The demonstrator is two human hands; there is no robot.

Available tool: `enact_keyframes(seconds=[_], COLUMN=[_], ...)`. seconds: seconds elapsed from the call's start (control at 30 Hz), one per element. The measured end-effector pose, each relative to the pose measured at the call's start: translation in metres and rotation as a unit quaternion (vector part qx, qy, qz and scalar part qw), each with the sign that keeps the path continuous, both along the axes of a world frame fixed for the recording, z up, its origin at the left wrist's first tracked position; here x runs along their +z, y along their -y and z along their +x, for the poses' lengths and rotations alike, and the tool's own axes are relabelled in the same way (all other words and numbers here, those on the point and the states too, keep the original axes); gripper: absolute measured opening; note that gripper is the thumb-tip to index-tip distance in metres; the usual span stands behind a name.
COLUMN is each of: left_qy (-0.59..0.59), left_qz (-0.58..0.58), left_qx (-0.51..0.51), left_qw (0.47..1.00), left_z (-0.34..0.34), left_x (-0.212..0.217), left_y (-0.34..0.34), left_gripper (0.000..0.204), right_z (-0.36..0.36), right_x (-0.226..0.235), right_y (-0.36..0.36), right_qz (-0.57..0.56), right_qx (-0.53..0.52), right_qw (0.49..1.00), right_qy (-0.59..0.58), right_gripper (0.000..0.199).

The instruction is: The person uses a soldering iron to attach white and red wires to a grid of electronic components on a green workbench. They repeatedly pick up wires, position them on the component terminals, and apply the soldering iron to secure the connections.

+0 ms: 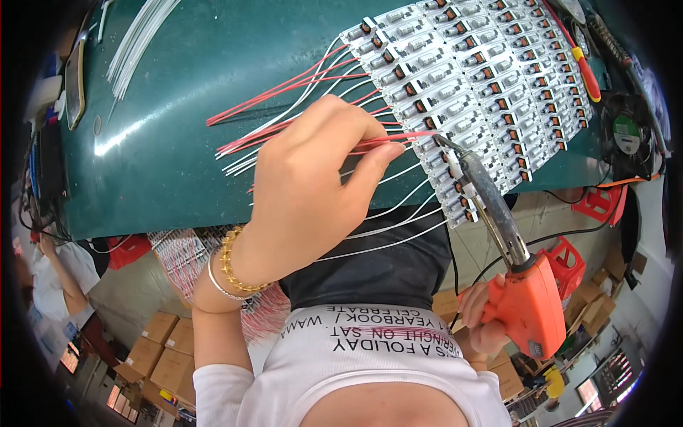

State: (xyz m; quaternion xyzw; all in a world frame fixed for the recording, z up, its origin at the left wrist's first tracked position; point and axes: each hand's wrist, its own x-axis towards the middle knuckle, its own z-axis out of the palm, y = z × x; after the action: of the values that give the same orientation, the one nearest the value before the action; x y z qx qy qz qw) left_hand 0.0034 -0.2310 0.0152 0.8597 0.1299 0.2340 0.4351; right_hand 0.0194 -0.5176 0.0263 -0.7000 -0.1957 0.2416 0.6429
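My left hand [306,178] reaches over the green table's front edge, thumb and fingertips pinched on several thin red wires [409,136]. Their far ends lie at a sheet of joined small circuit boards [455,89], white with black-and-orange parts. More red wires [260,99] and white wires [402,203] trail from the sheet's left side, some passing under my hand. In my right hand [480,320] is an orange soldering gun [530,306], its handle gripped from the left side. The gun's dark, bent tip meets the red wire ends at the board edge; whether it touches the pad cannot be made out.
Loose white wires [139,46] and a phone [74,89] lie at the table's left. A red-and-yellow handled tool [587,75] and a solder spool [626,135] are at right. The gun's black cord [512,249] runs past red stools [565,267]. Cartons [171,349] and another person [60,274] are beyond.
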Motion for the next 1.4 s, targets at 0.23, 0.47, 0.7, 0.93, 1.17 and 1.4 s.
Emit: enact_keyframes(seconds=[0.23, 0.47, 0.7, 0.93, 1.17, 1.4], left_qy=[-0.039, -0.015, -0.024, -0.022, -0.011, -0.011], left_qz=[0.017, 0.024, 0.019, 0.013, 0.047, 0.067], left_qx=[0.014, 0.012, 0.013, 0.026, 0.015, 0.009], left_qw=[0.999, 1.000, 0.999, 0.999, 0.999, 0.998], left_z=[-0.004, -0.004, -0.004, -0.003, -0.011, -0.015], left_x=[-0.001, -0.008, -0.005, 0.003, -0.004, -0.005], left_y=[0.002, 0.002, 0.003, 0.005, 0.013, 0.014], left_gripper=[0.011, 0.012, 0.012, 0.012, 0.011, 0.012], right_z=[-0.011, 0.001, 0.006, -0.002, -0.009, -0.002], right_x=[-0.003, -0.003, -0.001, -0.004, 0.000, -0.012], right_y=[0.013, 0.026, 0.021, 0.005, 0.013, 0.039], right_qz=[-0.136, -0.280, -0.170, -0.040, -0.065, -0.111], right_qx=[-0.081, 0.055, 0.052, -0.028, -0.056, 0.030], right_qw=[0.987, 0.941, 0.979, 0.997, 0.996, 0.988], right_qy=[-0.032, 0.183, 0.099, 0.056, 0.038, 0.102], right_gripper=[0.031, 0.041, 0.046, 0.082, 0.084, 0.062])
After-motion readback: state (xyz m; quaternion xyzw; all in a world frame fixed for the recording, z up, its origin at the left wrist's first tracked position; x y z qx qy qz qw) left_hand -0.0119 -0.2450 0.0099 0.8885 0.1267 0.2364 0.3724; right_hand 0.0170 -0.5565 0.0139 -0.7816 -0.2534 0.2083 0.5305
